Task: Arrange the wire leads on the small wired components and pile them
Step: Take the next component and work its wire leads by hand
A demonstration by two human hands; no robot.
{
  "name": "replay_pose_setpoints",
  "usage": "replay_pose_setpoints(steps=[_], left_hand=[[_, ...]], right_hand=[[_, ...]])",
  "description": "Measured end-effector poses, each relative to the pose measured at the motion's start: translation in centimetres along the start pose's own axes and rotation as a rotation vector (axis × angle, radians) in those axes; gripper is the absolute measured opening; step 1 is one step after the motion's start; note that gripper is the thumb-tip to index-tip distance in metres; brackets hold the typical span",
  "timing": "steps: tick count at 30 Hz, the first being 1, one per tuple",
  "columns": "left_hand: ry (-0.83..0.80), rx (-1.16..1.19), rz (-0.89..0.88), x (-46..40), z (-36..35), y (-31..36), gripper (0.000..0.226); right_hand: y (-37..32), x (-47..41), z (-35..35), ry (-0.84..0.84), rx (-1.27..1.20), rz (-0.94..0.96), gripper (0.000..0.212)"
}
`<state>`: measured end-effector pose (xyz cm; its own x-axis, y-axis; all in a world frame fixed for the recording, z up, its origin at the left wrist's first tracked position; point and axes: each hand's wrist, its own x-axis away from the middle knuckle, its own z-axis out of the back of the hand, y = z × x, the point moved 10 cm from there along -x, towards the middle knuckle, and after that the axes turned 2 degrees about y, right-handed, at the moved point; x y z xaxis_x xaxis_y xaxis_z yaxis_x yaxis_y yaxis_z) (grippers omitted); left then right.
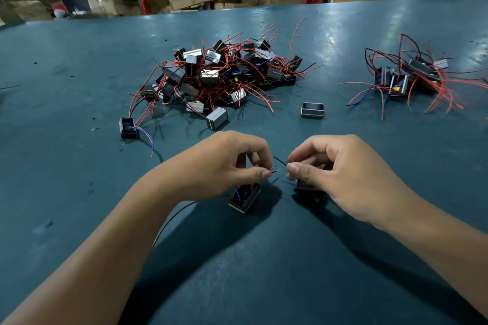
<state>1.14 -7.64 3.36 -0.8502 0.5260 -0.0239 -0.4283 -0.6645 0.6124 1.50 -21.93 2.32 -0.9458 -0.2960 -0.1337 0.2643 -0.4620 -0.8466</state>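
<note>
Teal tabletop (79, 192) is lying under both your hands, which are working close together near its front edge. Your left hand (227, 163) is pinching thin wire ends (273, 169) between thumb and forefinger, a red tip and a darker one poking out toward your other hand. Just below that hand, a small black part (244, 199) is sitting tilted on the table, partly hidden by your palm, and a dark lead (174, 216) is trailing from under the hand back along your left forearm. Your right hand (340, 174) is pinching a black wire (280, 160) with a bit of red at the fingertips, the other fingers curling in; a second black part (307, 185) is showing just under that thumb, mostly hidden. The two sets of wire tips are nearly meeting between your thumbs, though whether they are touching cannot be told. Beyond your left hand, a big heap of parts (219, 74) with tangled red wires is lying farther away. A lone part with blue and red leads (128, 128) is resting off to the left of that hand. Beyond your right hand an empty-looking black shell (312, 110) is sitting alone, and farther right a smaller pile (412, 76) is spreading its red leads.
</note>
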Motion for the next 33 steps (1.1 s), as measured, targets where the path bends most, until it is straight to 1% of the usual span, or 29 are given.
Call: replay_pose_setpoints(steps=[2,6,11,15,20,25,29,33], left_hand=[[0.014,0.012,0.0,-0.1,0.1,-0.2,0.006],[0.041,0.035,-0.013,-0.3,0.2,-0.4,0.005],[0.057,0.082,-0.023,-0.4,0.2,-0.7,0.006],[0.058,0.105,-0.015,-0.4,0.2,-0.9,0.006],[0.057,0.094,-0.019,-0.4,0.3,-0.9,0.007],[0.059,0.085,-0.013,-0.4,0.2,-1.1,0.007],[0.05,0.096,-0.009,-0.4,0.3,-1.2,0.007],[0.044,0.141,-0.005,-0.3,0.3,-1.2,0.006]], right_hand=[[-0.3,0.1,0.2,0.043,0.004,0.03,0.006],[-0.6,0.3,0.4,0.118,-0.001,0.067,0.002],[-0.6,0.6,-0.1,0.119,-0.062,0.089,0.007],[-0.4,0.5,-0.5,0.106,-0.137,0.072,0.012],[-0.5,0.4,0.1,0.157,-0.039,0.084,0.007],[-1.2,0.6,-0.4,0.137,0.045,0.107,0.008],[-1.4,0.7,0.0,0.196,0.06,0.101,0.006],[-1.6,0.9,-0.2,0.195,0.083,0.098,0.006]])
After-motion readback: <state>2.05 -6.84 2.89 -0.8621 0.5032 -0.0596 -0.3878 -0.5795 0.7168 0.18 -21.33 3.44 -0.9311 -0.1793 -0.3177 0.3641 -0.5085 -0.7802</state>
